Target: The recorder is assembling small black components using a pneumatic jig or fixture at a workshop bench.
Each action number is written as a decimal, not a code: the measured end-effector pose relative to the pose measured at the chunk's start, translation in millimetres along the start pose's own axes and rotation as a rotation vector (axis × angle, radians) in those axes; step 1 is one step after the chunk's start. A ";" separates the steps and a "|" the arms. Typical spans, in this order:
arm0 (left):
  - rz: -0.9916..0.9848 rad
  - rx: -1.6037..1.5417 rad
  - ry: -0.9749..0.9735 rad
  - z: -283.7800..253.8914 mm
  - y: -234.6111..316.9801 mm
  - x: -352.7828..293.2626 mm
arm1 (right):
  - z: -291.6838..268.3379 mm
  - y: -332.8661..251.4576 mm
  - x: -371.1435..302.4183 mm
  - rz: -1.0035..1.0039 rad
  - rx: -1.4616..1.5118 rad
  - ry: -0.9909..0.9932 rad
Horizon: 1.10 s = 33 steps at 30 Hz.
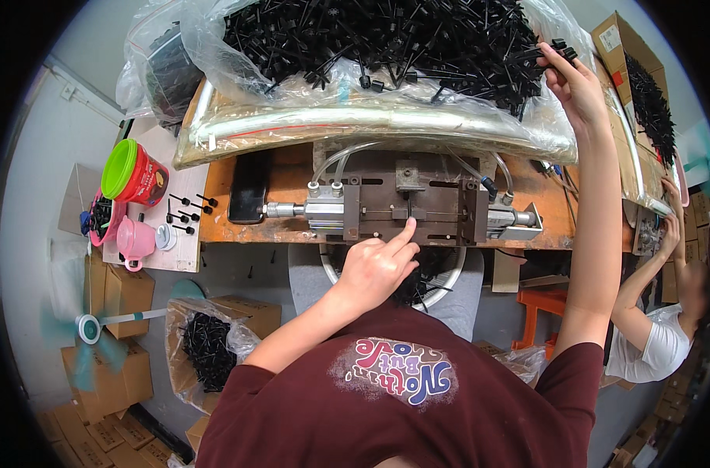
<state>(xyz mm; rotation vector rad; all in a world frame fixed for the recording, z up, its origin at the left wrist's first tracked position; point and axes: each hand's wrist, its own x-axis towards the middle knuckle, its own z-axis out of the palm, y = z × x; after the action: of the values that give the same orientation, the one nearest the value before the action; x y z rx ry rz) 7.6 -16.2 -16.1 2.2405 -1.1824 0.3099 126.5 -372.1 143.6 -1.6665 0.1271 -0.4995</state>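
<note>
My left hand (pixel 378 267) is over the clamping fixture (pixel 355 222), its index finger stretched out and the others loosely curled. That fingertip touches or nearly touches a small black plastic part (pixel 409 207) in the middle of the fixture. Up at the right, my right hand (pixel 571 74) pinches several black plastic pieces with thin stems (pixel 559 53) between thumb and fingers. It is at the right edge of a big heap of similar black pieces (pixel 394 43), which lies in a plastic-lined carton (pixel 292 132).
Left on the bench are a phone (pixel 248 187), a red tub with green rim (pixel 144 175), a pink cup (pixel 136 240) and several loose black pieces (pixel 185 217). Air hoses (pixel 355 148) arch behind the fixture. A fan (pixel 90 329) spins at left; a co-worker (pixel 655 335) works at right.
</note>
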 end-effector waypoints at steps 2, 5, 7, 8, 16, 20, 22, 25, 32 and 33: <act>0.013 -0.059 -0.033 -9.3 4.3 -4.3 | -2.5 4.8 4.2 0.062 0.137 0.004; 0.046 -0.142 -0.106 -18.6 10.5 -8.8 | -15.5 11.5 15.2 0.044 0.246 0.048; 0.027 -0.242 -0.149 -27.5 16.0 -6.1 | -6.4 8.2 7.1 -0.097 0.172 0.057; 0.002 -0.277 -0.154 -34.8 18.5 -2.2 | -2.6 7.2 1.3 -0.168 0.133 0.063; -0.293 -0.881 0.340 -69.8 27.4 38.1 | 91.3 7.2 -151.4 -1.235 -0.825 -0.081; -0.312 -0.958 0.336 -61.0 26.4 34.6 | 109.6 11.8 -197.2 -1.300 -0.870 -0.218; -0.306 -0.946 0.298 -58.4 27.1 28.6 | 109.0 21.8 -205.7 -1.275 -0.845 -0.232; -0.281 -0.844 0.266 -55.9 24.0 18.1 | 106.2 30.8 -212.9 -1.233 -0.862 -0.247; -0.138 -0.263 0.228 -25.1 10.6 -8.4 | 87.8 56.8 -227.8 -0.957 -0.761 -0.001; -0.097 -0.201 0.237 -15.9 8.9 -8.6 | 86.8 55.6 -230.6 -0.925 -0.761 0.006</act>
<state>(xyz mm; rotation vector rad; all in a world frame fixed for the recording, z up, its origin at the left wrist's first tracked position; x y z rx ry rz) -3.6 -4.9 -3.7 2.0161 -0.9346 0.3876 -35.3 -218.0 25.8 -2.4338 -0.5445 -1.2563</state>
